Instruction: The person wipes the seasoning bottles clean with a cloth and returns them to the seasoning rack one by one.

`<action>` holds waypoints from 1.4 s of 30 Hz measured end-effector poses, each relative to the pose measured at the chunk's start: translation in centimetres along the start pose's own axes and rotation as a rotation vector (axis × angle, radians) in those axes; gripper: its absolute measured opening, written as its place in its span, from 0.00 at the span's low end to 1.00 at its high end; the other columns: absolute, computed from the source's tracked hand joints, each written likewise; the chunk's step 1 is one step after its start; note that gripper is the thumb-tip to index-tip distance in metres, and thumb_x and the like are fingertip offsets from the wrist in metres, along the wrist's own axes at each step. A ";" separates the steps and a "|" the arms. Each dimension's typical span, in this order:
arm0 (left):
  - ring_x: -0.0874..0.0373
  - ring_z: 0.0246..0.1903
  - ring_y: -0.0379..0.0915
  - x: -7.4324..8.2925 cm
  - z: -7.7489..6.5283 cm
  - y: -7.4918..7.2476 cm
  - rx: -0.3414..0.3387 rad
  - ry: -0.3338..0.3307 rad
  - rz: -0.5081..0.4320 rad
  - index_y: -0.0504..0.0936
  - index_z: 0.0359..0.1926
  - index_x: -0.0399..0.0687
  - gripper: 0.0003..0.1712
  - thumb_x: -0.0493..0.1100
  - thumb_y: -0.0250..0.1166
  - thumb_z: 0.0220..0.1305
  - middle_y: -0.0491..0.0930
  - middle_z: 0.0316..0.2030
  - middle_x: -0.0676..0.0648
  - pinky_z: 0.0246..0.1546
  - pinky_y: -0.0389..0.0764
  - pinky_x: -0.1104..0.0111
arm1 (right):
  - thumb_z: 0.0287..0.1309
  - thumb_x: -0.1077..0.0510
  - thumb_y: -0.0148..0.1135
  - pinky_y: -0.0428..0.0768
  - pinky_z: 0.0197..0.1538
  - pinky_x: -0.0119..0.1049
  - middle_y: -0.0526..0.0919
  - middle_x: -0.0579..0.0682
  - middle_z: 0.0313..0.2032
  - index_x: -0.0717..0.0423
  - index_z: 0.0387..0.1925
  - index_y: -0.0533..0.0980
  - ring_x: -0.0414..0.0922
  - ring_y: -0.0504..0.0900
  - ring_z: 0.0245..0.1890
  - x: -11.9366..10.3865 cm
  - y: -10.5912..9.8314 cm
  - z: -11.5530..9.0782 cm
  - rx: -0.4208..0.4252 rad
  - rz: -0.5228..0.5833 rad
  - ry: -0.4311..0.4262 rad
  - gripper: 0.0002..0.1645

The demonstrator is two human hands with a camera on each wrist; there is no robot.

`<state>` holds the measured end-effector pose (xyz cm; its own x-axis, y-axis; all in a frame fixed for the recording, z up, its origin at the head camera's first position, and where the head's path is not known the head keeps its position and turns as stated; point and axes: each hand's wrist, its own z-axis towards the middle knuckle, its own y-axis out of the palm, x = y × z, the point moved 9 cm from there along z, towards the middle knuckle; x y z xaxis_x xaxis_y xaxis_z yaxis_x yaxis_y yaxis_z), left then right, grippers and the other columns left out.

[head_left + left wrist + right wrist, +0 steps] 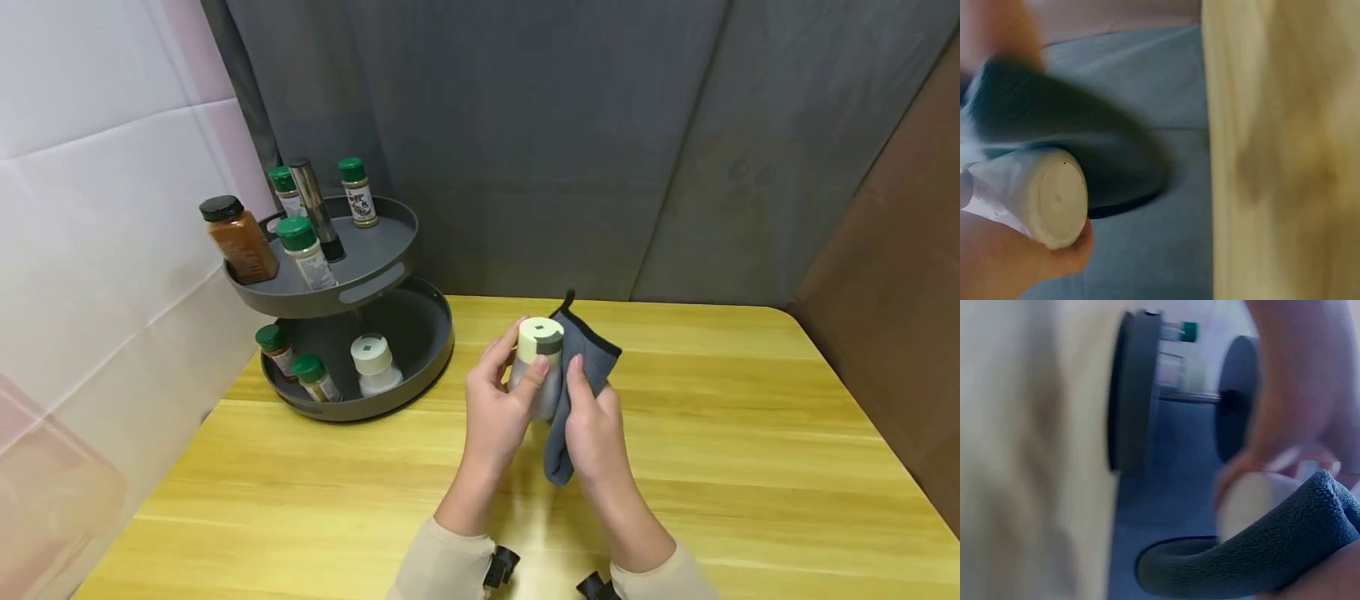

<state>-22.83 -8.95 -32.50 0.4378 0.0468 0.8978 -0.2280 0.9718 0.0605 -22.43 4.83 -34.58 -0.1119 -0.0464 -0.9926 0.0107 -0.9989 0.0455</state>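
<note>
My left hand (493, 412) grips a translucent shaker jar (546, 393) with a pale cream lid, held upright above the wooden table. A dark grey-green patch shows on the lid's near side. My right hand (597, 433) holds a grey-blue cloth (596, 354) with black edging and a hanging loop, thumb on its near face. The cloth lies against the jar's right side. In the left wrist view, the jar's round base (1060, 201) faces the camera, beside the blurred cloth (1066, 112). In the right wrist view, the cloth (1254, 565) covers part of the jar.
A dark two-tier rack (442, 354) stands at the table's back left. Several green-capped spice bottles, a brown jar (243, 246) and a metallic cylinder (318, 212) stand on it. A similar cream-lidded shaker (375, 367) sits on its lower tier. Grey curtain (525, 150) hangs behind the table.
</note>
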 end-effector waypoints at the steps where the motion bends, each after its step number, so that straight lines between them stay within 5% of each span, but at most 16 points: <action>1: 0.49 0.57 0.79 -0.2 -0.1 0.1 -0.005 -0.003 -0.004 0.79 0.71 0.41 0.31 0.34 0.72 0.67 0.84 0.61 0.40 0.65 0.78 0.51 | 0.84 0.36 0.40 0.78 0.55 0.30 0.84 0.60 0.56 0.60 0.66 0.75 0.40 0.84 0.49 -0.6 0.0 0.2 0.001 0.014 -0.031 0.36; 5: 0.51 0.57 0.79 -1.0 -0.5 0.0 -0.005 -0.025 -0.018 0.79 0.71 0.41 0.31 0.34 0.72 0.67 0.84 0.59 0.39 0.62 0.80 0.61 | 0.84 0.37 0.41 0.80 0.53 0.31 0.83 0.63 0.54 0.60 0.66 0.74 0.42 0.85 0.47 -1.5 0.1 0.6 -0.009 0.040 -0.092 0.35; 12: 0.52 0.57 0.79 -1.6 -0.7 -0.3 0.014 -0.028 -0.016 0.80 0.71 0.44 0.32 0.32 0.71 0.67 0.84 0.58 0.39 0.61 0.80 0.63 | 0.85 0.38 0.38 0.75 0.57 0.29 0.84 0.59 0.58 0.59 0.68 0.74 0.39 0.81 0.51 1.7 0.1 -0.2 -0.011 -0.069 0.035 0.35; 20: 0.50 0.59 0.79 -1.1 -0.8 0.0 0.006 -0.018 -0.011 0.79 0.71 0.43 0.31 0.33 0.72 0.68 0.83 0.61 0.40 0.63 0.81 0.60 | 0.85 0.41 0.41 0.80 0.54 0.30 0.84 0.62 0.54 0.63 0.67 0.74 0.41 0.85 0.48 -1.4 0.1 0.2 -0.016 0.064 -0.144 0.33; 29: 0.49 0.59 0.78 0.0 -0.7 -0.4 0.026 0.021 -0.040 0.78 0.71 0.38 0.32 0.32 0.71 0.67 0.82 0.62 0.38 0.61 0.80 0.69 | 0.84 0.37 0.39 0.78 0.54 0.29 0.86 0.59 0.53 0.61 0.63 0.78 0.39 0.83 0.46 1.2 0.3 0.2 -0.025 -0.034 0.074 0.36; 38: 0.50 0.58 0.79 -0.4 -1.0 -0.1 0.018 0.002 -0.045 0.80 0.70 0.42 0.31 0.32 0.72 0.67 0.83 0.59 0.39 0.59 0.81 0.73 | 0.86 0.44 0.40 0.82 0.51 0.30 0.83 0.52 0.48 0.64 0.66 0.73 0.41 0.85 0.46 -2.9 0.8 -0.2 -0.002 0.106 -0.217 0.30; 42: 0.48 0.61 0.78 -0.1 -0.7 -0.4 0.028 -0.017 -0.062 0.78 0.72 0.41 0.32 0.32 0.71 0.68 0.81 0.64 0.41 0.62 0.80 0.70 | 0.86 0.43 0.40 0.80 0.50 0.30 0.84 0.54 0.49 0.64 0.63 0.75 0.40 0.83 0.46 -0.2 1.0 -0.3 0.022 0.028 -0.129 0.31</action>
<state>-22.23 -9.18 -32.94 0.4374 -0.0177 0.8991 -0.2252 0.9658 0.1285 -22.13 3.87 -34.37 -0.2384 -0.0736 -0.9684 -0.0056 -0.9970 0.0771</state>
